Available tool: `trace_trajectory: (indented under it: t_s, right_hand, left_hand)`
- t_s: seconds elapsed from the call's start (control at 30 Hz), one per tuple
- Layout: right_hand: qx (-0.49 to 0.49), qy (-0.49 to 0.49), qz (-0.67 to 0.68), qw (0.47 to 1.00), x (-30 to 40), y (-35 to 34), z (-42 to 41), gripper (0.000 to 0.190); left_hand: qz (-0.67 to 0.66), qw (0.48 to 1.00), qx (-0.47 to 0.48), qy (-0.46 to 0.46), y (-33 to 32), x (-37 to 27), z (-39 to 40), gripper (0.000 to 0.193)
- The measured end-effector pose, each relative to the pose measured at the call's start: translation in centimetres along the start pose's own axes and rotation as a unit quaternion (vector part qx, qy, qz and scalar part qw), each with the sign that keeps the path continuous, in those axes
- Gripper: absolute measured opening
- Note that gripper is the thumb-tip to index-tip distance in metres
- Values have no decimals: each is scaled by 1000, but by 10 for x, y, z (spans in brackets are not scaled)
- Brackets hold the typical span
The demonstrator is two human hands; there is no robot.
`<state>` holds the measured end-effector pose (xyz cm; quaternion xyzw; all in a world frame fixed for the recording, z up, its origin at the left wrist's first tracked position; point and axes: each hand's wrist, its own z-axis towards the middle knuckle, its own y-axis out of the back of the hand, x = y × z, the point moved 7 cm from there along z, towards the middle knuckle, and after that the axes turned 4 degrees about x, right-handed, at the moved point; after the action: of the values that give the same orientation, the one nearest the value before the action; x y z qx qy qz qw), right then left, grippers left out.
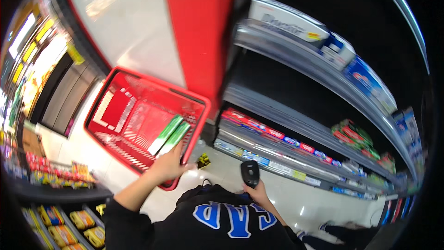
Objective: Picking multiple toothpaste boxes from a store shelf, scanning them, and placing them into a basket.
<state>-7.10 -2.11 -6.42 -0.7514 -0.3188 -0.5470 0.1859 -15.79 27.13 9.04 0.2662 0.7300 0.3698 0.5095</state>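
Note:
Over the near right rim of a red plastic shopping basket (pixel 204 111) reaches my left hand (pixel 170 165), thumb apart from the fingers. Its fingertips are at the lower end of two green-and-white boxes (pixel 170 133) lying side by side in the basket; whether they grip a box, I cannot tell. My right hand (pixel 256 191), right of the basket and close to my body, is closed around the handle of a black handheld device (pixel 250 173), which looks like a barcode scanner, its head pointing away from me.
Shelving (pixel 277 102) on the right bears toothpaste-like cartons (pixel 274 132), larger boxes (pixel 288 21) and red-green packs (pixel 353 137). A red panel (pixel 201 34) rises behind the basket. At left are shelves of red packets (pixel 52 166) and yellow packs (pixel 62 234). Dark-clothed legs, apparently another person's (pixel 347 234), show at lower right.

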Motion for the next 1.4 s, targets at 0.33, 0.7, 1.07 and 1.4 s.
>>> trace_trajectory:
  t_s: [0.33,0.7,1.07,1.4]
  right_hand:
    - [18,33,-44,998,23,31,-9,48]
    - [-76,61,-25,995,-6,152,-80,43]
    - [-235,53,-64,968,-44,240,-185,42]
    - [-367,1,29,930,-99,258,-254,43]
  left_hand:
    - [81,995,-57,18,-3,-5,-9,67]
    - [207,959,-191,-31,-5,-140,15,84]
    - [165,893,-204,-365,-111,-466,121,70]
    - [176,867,-202,-419,-132,-503,125,48]
